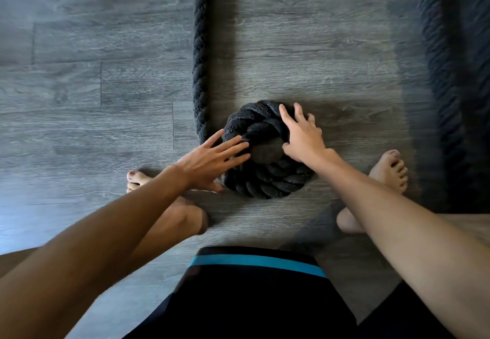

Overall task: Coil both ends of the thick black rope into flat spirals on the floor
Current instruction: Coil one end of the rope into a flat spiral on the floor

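Observation:
A thick black braided rope (200,55) runs straight down the grey wood floor and curls into a small flat coil (267,179) in front of me. My left hand (212,161) lies flat with fingers spread on the coil's left side. My right hand (302,134) presses on the coil's upper right, fingers spread over the rope and thumb in the coil's centre. A second stretch of the black rope (445,79) lies blurred along the right edge.
My bare feet stand on either side of the coil, the left foot (136,179) and the right foot (384,177). My knee (183,216) and dark shorts with a blue stripe (254,261) fill the lower frame. Grey wood floor (92,87) stretches to the left.

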